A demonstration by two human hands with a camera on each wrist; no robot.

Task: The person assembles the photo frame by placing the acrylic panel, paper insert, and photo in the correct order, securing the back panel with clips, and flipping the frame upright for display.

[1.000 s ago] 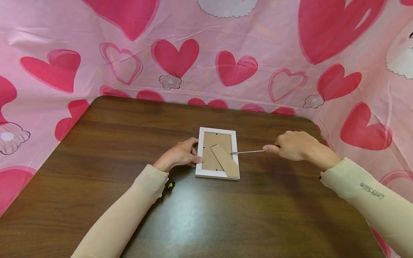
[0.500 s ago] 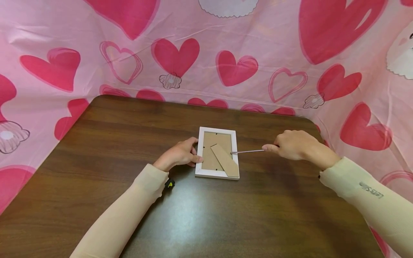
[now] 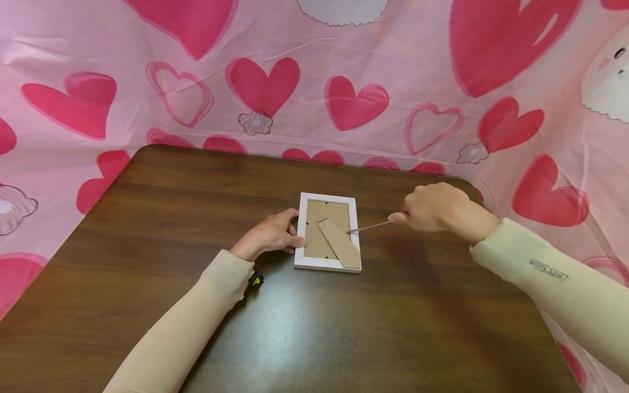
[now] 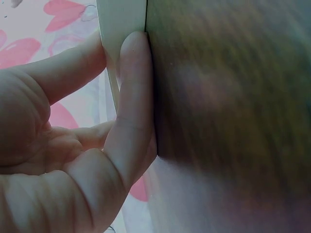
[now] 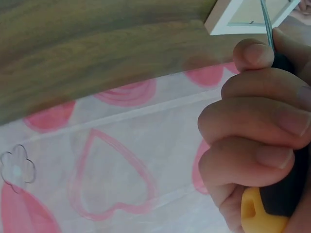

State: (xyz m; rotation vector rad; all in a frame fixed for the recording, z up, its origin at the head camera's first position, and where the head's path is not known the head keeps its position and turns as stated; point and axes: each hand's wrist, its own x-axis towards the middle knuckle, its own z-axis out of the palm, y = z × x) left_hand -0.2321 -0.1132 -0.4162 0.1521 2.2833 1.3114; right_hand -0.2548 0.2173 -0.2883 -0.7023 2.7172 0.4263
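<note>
A white picture frame [image 3: 327, 265] lies face down on the table, its brown backing board [image 3: 336, 213] and slanted stand flap [image 3: 340, 244] facing up. At its left side my left hand [image 3: 267, 236] grips the edge, thumb on top and fingers along the side; the left wrist view shows those fingers [image 4: 135, 87] against the frame's side. My right hand [image 3: 437, 210] holds a screwdriver [image 5: 284, 194] by its black and yellow handle, all fingers wrapped round it. The thin metal shaft [image 3: 371, 226] slopes down leftward, its tip at the small metal tab on the frame's right inner edge.
The brown wooden table [image 3: 221, 191] has a pink cloth with hearts [image 3: 265, 87] hanging behind it and at both sides. A small black and yellow item [image 3: 255, 280] shows beside the left wrist.
My right hand has risen and shifted left, so the screwdriver slopes more steeply, its tip staying at the frame's right inner edge. My left hand keeps its grip. The head view has shifted slightly.
</note>
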